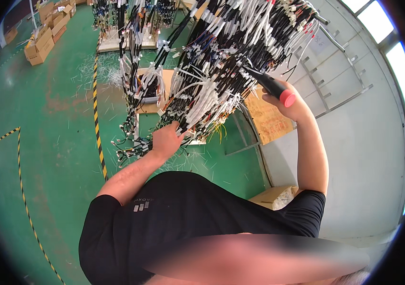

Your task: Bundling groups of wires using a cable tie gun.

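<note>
Wire harnesses (207,97) hang in a thick mass in front of me, mostly black strands with white connectors, sleeves and ties. At the lower end of this mass, my left hand (166,141) is closed around some of the wires; its fingertips are partly hidden among them. On the right, my right hand (292,105) grips what looks like a cable tie gun (270,84), black and tapered with a round red knob at its rear. The tool's narrow tip points up and left into the bundle, where I cannot make out what it touches.
Another hanging harness row (133,19) stands farther back over a pale base. Cut tie ends litter the green floor (60,123), which has striped tape lines. Cardboard boxes (40,46) sit far left. A wooden board (269,121) and pale wall (350,156) are to the right.
</note>
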Demonstrator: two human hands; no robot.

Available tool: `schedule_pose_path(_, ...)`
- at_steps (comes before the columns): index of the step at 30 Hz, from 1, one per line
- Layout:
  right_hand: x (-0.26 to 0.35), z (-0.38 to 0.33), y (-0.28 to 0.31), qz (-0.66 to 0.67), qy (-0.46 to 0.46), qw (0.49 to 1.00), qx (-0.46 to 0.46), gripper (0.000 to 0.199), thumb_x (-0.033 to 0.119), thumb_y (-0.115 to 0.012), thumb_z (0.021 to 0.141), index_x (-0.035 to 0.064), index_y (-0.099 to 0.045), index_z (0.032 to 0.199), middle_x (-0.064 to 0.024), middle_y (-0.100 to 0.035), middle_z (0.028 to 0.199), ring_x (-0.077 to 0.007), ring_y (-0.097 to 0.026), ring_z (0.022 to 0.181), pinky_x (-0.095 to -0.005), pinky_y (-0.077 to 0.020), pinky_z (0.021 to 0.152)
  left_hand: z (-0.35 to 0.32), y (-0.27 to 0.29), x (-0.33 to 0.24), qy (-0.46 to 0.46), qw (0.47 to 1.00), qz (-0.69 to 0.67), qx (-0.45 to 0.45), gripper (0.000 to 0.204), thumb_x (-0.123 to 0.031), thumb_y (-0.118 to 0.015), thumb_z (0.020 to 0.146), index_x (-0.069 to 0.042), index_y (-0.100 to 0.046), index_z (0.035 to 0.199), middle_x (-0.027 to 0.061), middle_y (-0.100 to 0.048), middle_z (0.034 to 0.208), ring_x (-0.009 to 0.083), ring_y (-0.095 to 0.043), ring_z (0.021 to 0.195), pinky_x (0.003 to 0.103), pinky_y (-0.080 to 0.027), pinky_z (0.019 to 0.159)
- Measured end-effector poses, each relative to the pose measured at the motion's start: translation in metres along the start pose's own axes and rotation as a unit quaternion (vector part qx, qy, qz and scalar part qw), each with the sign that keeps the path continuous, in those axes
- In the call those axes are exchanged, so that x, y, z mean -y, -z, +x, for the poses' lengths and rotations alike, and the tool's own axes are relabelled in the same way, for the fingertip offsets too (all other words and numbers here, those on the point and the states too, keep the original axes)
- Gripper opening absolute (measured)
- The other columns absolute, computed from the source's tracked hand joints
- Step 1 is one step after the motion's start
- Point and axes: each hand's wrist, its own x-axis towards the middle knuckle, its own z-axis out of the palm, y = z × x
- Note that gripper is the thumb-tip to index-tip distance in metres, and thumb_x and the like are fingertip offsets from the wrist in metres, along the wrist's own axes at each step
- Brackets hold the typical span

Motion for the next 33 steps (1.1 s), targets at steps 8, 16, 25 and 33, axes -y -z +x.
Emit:
schedule_pose_path(8, 0.018, 0.015, 0.047, 0.159, -0.120, 0.977, 0.073, 0.060, 0.012, -0.075, 0.091, 0.0108, -0.055, 0.148, -0.0040, -0.075, 0.114, -0.0136, -0.069, 0.105, -0.0331, -0.0583, 0.083, 0.004, 0.000, 0.002, 0.001, 1.000, -0.018, -0.007, 0.039, -0.034, -0.082, 0.084, -0.003, -0.070, 0.107, 0.0175, -0.074, 0.088, 0.0393, -0.072, 0.078, 0.049, -0.056, 0.067)
schedule_pose_path(16, 0.027, 0.011, 0.034, 0.095, -0.103, 0.988, 0.071, 0.045, 0.016, -0.080, 0.091, 0.0064, -0.064, 0.132, -0.0014, -0.075, 0.109, -0.0103, -0.067, 0.096, -0.0285, -0.0550, 0.082, 0.003, -0.002, 0.007, -0.004, 1.000, 0.001, 0.010, 0.041, -0.037, -0.080, 0.085, -0.006, -0.068, 0.110, 0.0132, -0.072, 0.085, 0.0341, -0.073, 0.079, 0.046, -0.057, 0.067)
schedule_pose_path(25, 0.021, 0.021, 0.022, 0.025, -0.085, 0.995, 0.034, 0.035, 0.023, -0.082, 0.090, 0.0056, -0.067, 0.117, 0.0031, -0.070, 0.095, -0.0135, -0.062, 0.084, -0.0325, -0.0520, 0.078, 0.002, -0.006, 0.009, -0.048, 0.998, -0.022, -0.029, 0.038, -0.034, -0.082, 0.083, -0.007, -0.069, 0.107, 0.0102, -0.069, 0.079, 0.0324, -0.070, 0.072, 0.045, -0.056, 0.063)
schedule_pose_path(33, -0.012, -0.001, -0.037, -0.156, 0.103, 0.972, -0.141, 0.042, 0.029, -0.080, 0.088, 0.0006, -0.066, 0.115, -0.0194, -0.070, 0.106, -0.0390, -0.069, 0.098, -0.0436, -0.0533, 0.088, 0.011, 0.002, 0.013, 0.026, 0.991, -0.096, 0.085, 0.054, -0.049, -0.073, 0.093, -0.002, -0.071, 0.119, 0.0208, -0.075, 0.089, 0.0391, -0.073, 0.083, 0.048, -0.058, 0.072)
